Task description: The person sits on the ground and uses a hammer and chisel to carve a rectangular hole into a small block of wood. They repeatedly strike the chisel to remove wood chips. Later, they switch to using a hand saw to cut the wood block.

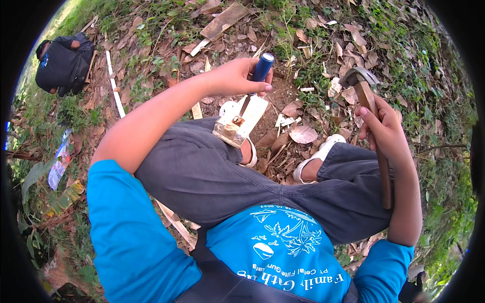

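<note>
My left hand (pixel 242 78) is closed around the blue handle of a chisel (pixel 263 68). The chisel stands slightly tilted, its blade running down to a notch cut in a pale wooden block (pixel 256 112). That block rests by my left leg, above the white shoe. In my right hand (pixel 381 123) is a hammer (pixel 385 177), gripped partway along its wooden handle. Its metal head points up and away from me, to the right of the block and apart from the chisel. The lower handle reaches down past my right knee.
Dry leaves, wood chips and green plants cover the ground. A flat board (pixel 226 21) lies at the far side, and a long pale strip (pixel 114 83) to the left. A person in dark clothes (pixel 64 63) is at the upper left. A colourful plastic wrapper (pixel 59 164) lies below them.
</note>
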Motion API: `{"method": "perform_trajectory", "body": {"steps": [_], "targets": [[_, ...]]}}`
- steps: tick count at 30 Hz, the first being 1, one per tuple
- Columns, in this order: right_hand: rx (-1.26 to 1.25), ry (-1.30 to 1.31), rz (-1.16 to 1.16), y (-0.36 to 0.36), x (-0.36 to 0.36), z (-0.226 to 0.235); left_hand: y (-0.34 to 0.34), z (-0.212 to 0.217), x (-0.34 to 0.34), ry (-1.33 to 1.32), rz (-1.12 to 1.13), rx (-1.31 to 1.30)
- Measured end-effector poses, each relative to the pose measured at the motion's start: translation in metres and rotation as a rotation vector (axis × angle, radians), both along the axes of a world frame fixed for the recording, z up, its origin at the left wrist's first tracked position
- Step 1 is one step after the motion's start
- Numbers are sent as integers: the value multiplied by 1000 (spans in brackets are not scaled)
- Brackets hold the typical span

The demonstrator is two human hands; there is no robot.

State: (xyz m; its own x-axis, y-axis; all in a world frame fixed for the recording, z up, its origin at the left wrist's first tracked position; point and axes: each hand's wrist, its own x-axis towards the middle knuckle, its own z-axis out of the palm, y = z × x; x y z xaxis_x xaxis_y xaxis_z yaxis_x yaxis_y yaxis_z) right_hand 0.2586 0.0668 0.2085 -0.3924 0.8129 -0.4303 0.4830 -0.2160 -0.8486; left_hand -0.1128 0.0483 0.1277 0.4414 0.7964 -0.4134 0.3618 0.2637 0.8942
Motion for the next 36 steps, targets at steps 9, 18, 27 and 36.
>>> {"method": "perform_trajectory", "body": {"steps": [9,18,27,36], "targets": [[4,-39,8,-2,4,-7,-13,3,-10,-7,-80,72],[6,3,0,-8,-4,-11,-19,-1,-7,-40,-90,128],[53,128,5,-16,-11,-18,1,-4,-8,-19,-27,123],[45,166,17,-41,-16,-17,-3,17,5,331,38,251]]}}
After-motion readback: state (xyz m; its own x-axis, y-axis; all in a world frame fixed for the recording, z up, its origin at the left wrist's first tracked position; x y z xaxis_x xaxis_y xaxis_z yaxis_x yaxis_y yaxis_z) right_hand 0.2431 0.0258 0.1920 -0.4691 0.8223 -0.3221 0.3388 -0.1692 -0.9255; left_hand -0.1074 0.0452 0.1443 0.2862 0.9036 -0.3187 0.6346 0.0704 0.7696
